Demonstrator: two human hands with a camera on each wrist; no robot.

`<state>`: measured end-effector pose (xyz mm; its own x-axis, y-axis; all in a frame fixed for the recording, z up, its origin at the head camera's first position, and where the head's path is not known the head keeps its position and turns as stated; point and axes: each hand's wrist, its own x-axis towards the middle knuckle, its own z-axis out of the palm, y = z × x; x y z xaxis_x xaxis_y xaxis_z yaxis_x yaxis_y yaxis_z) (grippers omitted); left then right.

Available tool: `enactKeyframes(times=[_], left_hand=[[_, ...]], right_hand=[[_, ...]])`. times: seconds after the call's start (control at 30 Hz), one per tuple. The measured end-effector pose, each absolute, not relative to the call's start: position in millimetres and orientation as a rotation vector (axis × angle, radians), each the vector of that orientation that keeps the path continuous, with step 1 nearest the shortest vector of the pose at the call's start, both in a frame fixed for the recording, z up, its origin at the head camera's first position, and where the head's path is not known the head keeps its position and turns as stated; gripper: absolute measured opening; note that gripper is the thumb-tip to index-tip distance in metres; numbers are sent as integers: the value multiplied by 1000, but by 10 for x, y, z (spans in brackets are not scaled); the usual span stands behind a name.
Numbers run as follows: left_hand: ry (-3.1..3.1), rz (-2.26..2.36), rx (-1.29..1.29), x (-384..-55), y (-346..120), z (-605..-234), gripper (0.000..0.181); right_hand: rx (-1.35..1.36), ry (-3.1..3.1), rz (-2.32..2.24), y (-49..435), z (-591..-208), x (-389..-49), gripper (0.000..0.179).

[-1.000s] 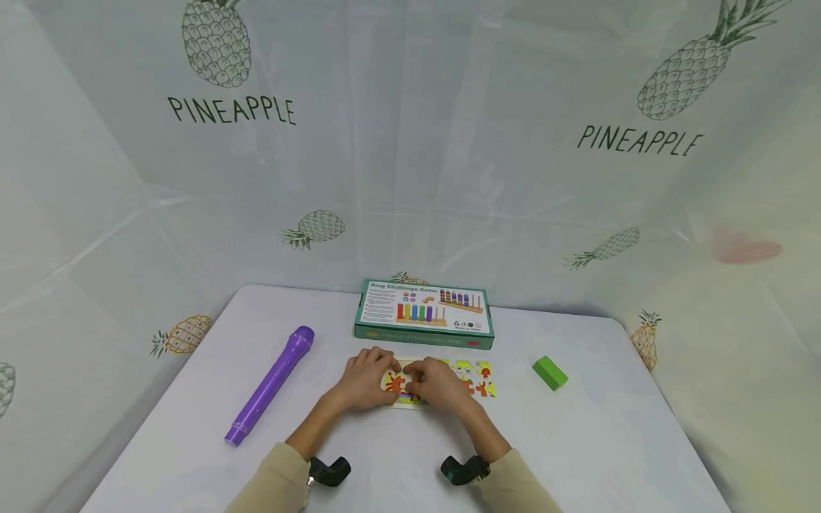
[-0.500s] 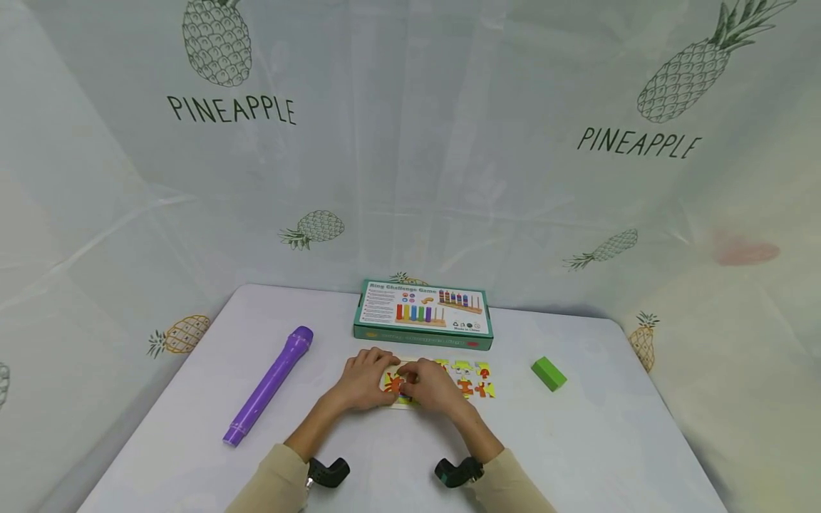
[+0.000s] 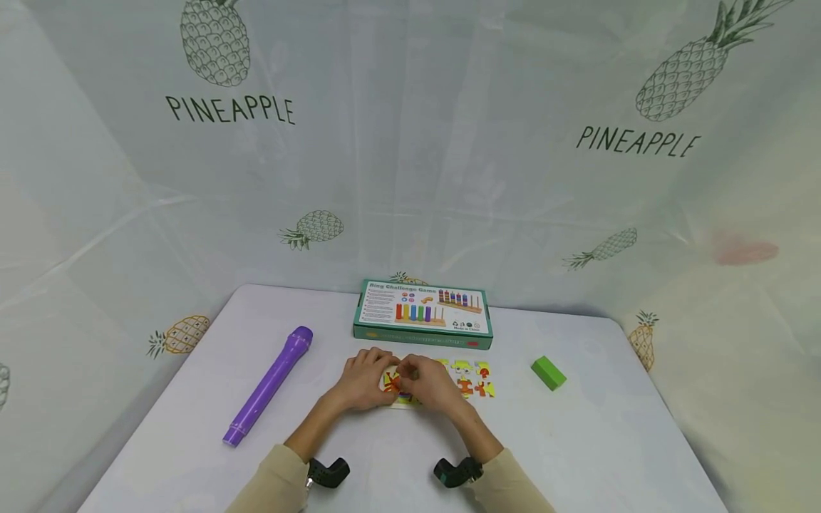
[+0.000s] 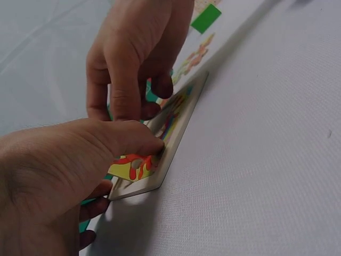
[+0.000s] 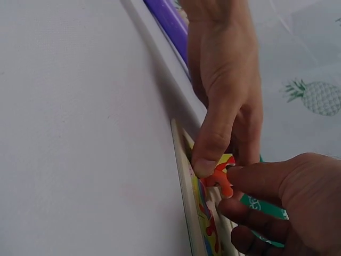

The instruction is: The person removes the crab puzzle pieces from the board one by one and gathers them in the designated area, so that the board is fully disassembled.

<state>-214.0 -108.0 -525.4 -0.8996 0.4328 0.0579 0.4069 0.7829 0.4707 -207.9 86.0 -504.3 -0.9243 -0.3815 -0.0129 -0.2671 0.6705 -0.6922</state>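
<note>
A small wooden jigsaw puzzle board (image 5: pixel 187 192) with a pale rim lies between the two hands. My left hand (image 3: pixel 364 381) grips its left end, thumb over the top and fingers along the outer edge. Under that thumb shows a yellow-and-red section (image 4: pixel 139 166) of the picture. My right hand (image 3: pixel 432 385) is bent over the board from the right, thumb and forefinger pinching an orange puzzle piece (image 5: pixel 221 184) close against the left thumb. Loose puzzle pieces (image 3: pixel 465 387) in yellow and red lie right of the right hand.
Behind the board stands a green Ring Challenge Game box (image 3: pixel 423 313). A purple stick-shaped tube (image 3: pixel 268 388) lies at the left of the white table (image 3: pixel 609 442), and a green block (image 3: pixel 549 373) at the right. A pineapple-print curtain (image 3: pixel 417 157) hangs behind.
My right hand has shifted slightly left over the board, closer to the left thumb, and its fingers have drawn together. The left hand has stayed in place.
</note>
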Motion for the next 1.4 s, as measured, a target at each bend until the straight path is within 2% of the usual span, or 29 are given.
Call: enactKeyframes(times=[0.17,0.7,1.4], left_hand=[[2920,749,680,-2143,-1079,-5263,60],[2907,736,681,-2124,-1068,-5200,60],[2887,756,695,-2116,-1072,-5205,60]], right_hand=[[-532,2683,-1151,851,-5072,-2085,6],[-580,2729,-1219,916,-5009,-2086,5],[-316,2773,-1211,1562,-4996,-2099,5]])
